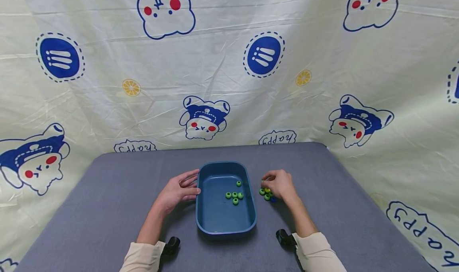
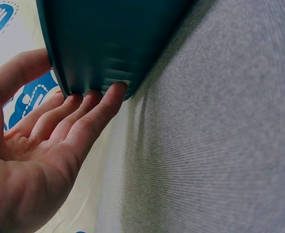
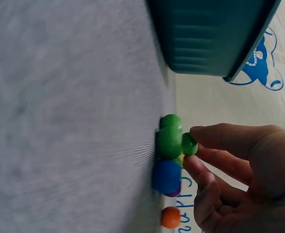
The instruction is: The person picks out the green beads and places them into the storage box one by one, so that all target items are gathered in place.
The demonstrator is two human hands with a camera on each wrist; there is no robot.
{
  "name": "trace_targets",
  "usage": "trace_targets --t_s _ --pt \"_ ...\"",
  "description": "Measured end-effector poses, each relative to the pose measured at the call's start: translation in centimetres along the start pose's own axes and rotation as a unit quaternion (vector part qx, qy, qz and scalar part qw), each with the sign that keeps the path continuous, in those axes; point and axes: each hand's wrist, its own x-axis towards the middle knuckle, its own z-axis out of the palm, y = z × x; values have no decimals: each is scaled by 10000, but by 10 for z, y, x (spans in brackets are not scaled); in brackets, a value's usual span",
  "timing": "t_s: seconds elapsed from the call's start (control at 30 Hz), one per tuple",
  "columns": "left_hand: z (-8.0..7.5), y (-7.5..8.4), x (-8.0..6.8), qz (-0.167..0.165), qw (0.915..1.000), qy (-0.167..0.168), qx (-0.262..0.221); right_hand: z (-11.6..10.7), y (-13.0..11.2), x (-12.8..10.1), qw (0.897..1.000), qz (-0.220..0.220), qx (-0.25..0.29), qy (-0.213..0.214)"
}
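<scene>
Hand (image 1: 281,184) on grey tablecloth (image 1: 107,192), cartoon-print backdrop (image 1: 229,85) behind.

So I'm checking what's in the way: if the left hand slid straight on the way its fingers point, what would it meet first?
The left hand would meet the blue tray at once: its straight fingertips already touch the tray's outer wall.

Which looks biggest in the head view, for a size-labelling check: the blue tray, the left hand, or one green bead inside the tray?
1. Blue tray
2. Left hand, much smaller than it
3. Green bead, by far the smallest

All sit at a similar distance, so the order is safe.
</scene>
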Motion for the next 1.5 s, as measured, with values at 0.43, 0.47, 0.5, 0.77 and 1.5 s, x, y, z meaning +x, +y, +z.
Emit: trace_targets --t_s 0.43,0.47,0.5,0.77,1.5 --pt "0 0 -1 -24 10000 12 -12 -16 -23 -7 9985 -436 299 122" --pt "0 0 -1 -24 10000 11 -5 -17 -24 -8 9984 -464 316 112" --pt "0 0 -1 -24 10000 12 10 -18 -27 -9 9982 -489 342 97" --pt "1 0 -1 9 10000 -19 52 -25 -42 -17 9966 -583 575 14" --pt "-1 0 0 -27 10000 -64 -36 -2 -81 -33 9895 -1007 930 -466"
